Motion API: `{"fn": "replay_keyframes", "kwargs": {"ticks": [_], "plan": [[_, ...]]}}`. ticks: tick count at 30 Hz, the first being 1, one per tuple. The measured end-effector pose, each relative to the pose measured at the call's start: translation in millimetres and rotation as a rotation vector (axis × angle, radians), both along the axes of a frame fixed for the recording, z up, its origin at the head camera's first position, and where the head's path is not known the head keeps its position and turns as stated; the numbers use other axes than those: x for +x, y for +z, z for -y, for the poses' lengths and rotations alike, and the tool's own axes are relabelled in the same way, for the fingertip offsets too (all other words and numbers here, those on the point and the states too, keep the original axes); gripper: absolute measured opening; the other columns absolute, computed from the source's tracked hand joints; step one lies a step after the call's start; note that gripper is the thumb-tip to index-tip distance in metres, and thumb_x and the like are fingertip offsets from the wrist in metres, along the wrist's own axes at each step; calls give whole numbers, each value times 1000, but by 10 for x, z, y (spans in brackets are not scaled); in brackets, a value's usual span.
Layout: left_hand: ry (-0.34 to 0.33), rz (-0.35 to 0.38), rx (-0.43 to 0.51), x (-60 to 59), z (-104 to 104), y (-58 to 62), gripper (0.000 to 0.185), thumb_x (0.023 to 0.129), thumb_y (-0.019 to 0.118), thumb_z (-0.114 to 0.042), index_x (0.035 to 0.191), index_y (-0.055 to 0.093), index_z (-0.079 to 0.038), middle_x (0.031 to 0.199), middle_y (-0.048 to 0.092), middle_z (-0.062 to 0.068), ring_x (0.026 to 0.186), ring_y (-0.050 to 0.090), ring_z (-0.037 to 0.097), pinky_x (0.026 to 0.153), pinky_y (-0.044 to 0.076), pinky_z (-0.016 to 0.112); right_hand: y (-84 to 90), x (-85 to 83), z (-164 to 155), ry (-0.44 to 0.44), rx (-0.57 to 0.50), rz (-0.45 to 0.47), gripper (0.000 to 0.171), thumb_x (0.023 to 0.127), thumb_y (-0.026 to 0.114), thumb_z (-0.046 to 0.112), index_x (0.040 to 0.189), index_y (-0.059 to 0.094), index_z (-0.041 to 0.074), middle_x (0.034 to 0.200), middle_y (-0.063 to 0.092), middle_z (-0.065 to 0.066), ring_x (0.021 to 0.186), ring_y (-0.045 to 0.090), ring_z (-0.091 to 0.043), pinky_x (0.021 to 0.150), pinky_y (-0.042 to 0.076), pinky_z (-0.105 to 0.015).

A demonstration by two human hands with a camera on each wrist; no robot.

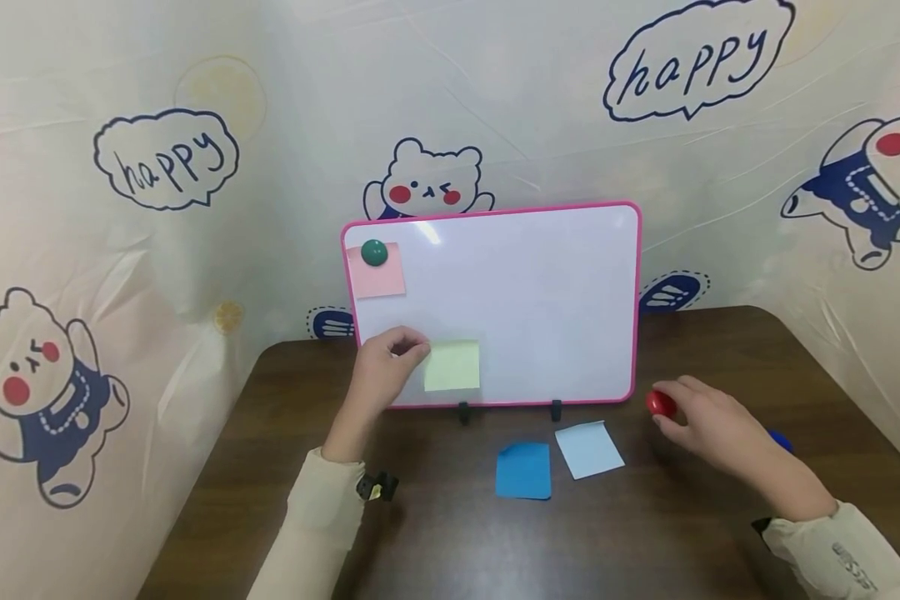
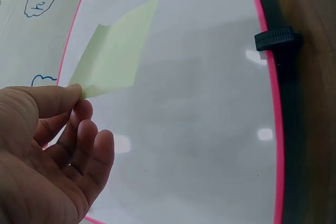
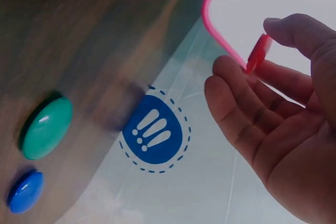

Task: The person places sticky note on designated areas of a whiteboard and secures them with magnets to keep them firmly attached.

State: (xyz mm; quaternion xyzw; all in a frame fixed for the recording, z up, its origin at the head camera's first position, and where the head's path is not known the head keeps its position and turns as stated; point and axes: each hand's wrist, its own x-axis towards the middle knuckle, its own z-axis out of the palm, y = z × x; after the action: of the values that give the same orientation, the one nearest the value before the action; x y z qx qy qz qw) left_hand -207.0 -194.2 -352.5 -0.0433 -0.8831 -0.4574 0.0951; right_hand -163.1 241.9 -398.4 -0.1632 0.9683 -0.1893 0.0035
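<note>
A pale yellow sticky note is pinched at its edge by the left hand and held flat against the lower left of the pink-framed whiteboard, below a pink note pinned by a green magnet. A red magnet is gripped between thumb and fingertips of the right hand, just above the dark table off the board's lower right corner. Two blue notes are seen lying before the board.

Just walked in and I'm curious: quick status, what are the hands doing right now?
Left hand pinches yellow note against whiteboard. Right hand fingers hold red magnet above table. Nothing between magnet and note.
</note>
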Motion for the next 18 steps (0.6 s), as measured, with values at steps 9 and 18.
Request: {"fn": "replay_keyframes", "kwargs": {"ticks": [9, 18], "plan": [[4, 17, 12, -51, 28, 63, 15, 97, 69, -24, 105, 73, -11, 103, 69, 4, 96, 59, 25, 88, 53, 43, 104, 10, 66, 8, -25, -53, 57, 80, 86, 18, 126, 61, -3, 106, 62, -15, 83, 57, -22, 68, 59, -42], [8, 0, -2, -117, 3, 149, 16, 96, 70, -24, 105, 72, -11, 103, 69, 4, 96, 60, 25, 88, 54, 43, 145, 3, 160, 21, -48, -85, 59, 79, 87, 17, 128, 61, -3, 107, 62, -14, 82, 58, -23, 69, 59, -40]]}}
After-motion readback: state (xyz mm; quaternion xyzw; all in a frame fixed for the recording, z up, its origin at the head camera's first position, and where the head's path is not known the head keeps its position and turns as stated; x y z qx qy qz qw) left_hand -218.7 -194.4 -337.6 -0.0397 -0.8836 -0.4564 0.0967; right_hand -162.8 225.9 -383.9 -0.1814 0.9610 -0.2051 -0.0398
